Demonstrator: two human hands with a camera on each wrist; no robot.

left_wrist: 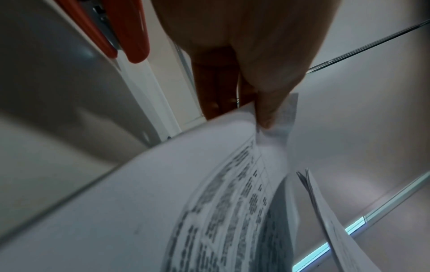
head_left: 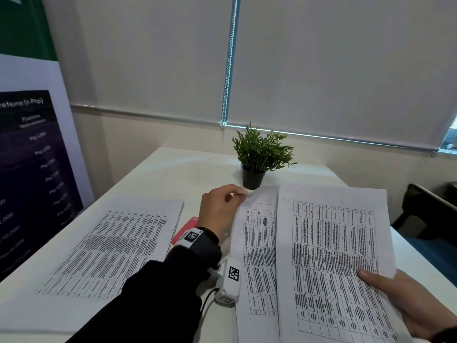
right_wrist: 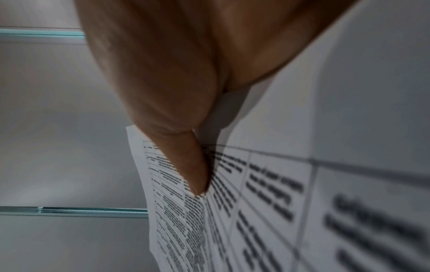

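Note:
My left hand (head_left: 220, 206) pinches the far corner of a printed sheet (head_left: 259, 243) between thumb and fingers; the left wrist view shows the thumb (left_wrist: 267, 110) on that curled sheet (left_wrist: 209, 184). My right hand (head_left: 405, 300) grips the near right edge of a bundle of printed table pages (head_left: 331, 258), thumb on top. The right wrist view shows the thumb (right_wrist: 186, 156) pressed on the pages (right_wrist: 267, 202). A second pile of printed pages (head_left: 111, 246) lies flat on the white table (head_left: 188, 169) to the left.
A red stapler (head_left: 185, 230) lies between the two piles, partly behind my left wrist; its red body (left_wrist: 121, 31) shows in the left wrist view. A small potted plant (head_left: 259, 157) stands at the table's far side. A dark chair (head_left: 430, 214) is at right, a banner (head_left: 32, 169) at left.

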